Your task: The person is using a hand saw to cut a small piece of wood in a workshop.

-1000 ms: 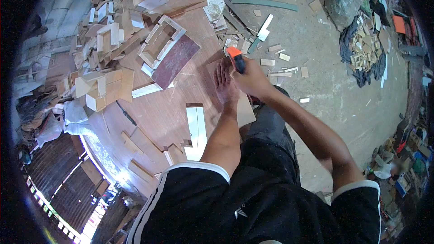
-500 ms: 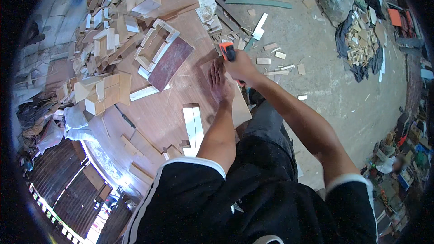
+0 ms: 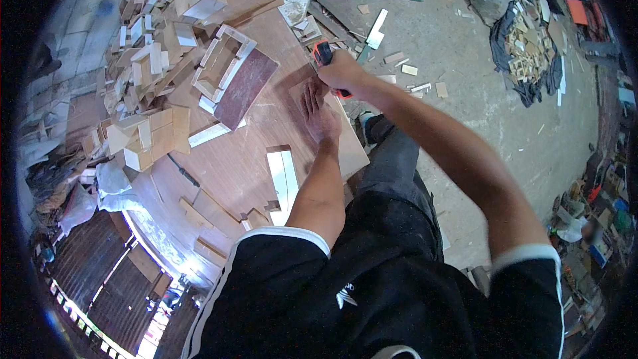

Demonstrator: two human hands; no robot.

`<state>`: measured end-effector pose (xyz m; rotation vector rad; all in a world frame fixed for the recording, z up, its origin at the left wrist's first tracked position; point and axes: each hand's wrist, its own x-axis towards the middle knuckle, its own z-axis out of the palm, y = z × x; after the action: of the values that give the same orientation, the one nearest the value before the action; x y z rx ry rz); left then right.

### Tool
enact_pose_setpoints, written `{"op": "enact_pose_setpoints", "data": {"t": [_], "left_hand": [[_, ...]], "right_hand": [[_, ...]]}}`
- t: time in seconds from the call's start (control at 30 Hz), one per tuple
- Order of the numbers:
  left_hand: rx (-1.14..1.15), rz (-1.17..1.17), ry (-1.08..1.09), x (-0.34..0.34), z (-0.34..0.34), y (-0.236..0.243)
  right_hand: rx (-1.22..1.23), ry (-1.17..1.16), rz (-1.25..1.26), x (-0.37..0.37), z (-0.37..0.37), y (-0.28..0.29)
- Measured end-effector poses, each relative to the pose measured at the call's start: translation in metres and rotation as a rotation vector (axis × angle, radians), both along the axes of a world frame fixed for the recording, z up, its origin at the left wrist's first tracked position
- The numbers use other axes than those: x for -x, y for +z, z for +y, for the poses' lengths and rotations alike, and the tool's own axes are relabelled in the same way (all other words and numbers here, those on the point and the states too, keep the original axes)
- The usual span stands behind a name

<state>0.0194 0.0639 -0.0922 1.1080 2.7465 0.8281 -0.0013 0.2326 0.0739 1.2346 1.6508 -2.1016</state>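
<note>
My left hand (image 3: 320, 112) lies flat on a thin brown wooden board (image 3: 352, 149) along the table's right edge, fingers stretched out and pointing away from me. Just past its fingertips, at the board's far right side, my right hand (image 3: 340, 72) is wrapped round the orange-and-black handle of what looks like a handsaw (image 3: 323, 53). Its blade does not show, hidden by the hand and board. Left of my left forearm lies a white-faced wooden strip (image 3: 282, 176). Farther left, a wooden box frame (image 3: 222, 60) stands beside a dark reddish panel (image 3: 247, 93).
Box-shaped wooden pieces (image 3: 149, 66) are heaped on the left of the worktable (image 3: 232, 166). A dark-handled tool (image 3: 186, 171) lies nearer me. Wood offcuts (image 3: 409, 69) litter the concrete floor on the right, and a dark cloth (image 3: 525, 90) holds more scraps.
My right hand has moved away from me and slightly left with the saw handle. My left hand stays flat on the board. The whole view has shifted a little.
</note>
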Motion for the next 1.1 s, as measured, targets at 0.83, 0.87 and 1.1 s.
{"op": "enact_pose_setpoints", "data": {"t": [0.83,0.87,1.1], "left_hand": [[0.08,-0.013,0.021,-0.001,0.001,0.001],[0.085,-0.036,0.027,-0.004,-0.003,0.003],[-0.016,0.062,-0.003,0.001,0.002,0.002]], "right_hand": [[-0.102,-0.007,0.057,0.006,-0.013,-0.013],[-0.035,0.011,0.141,-0.003,-0.01,0.0],[0.007,-0.042,0.02,0.006,-0.004,-0.015]]}}
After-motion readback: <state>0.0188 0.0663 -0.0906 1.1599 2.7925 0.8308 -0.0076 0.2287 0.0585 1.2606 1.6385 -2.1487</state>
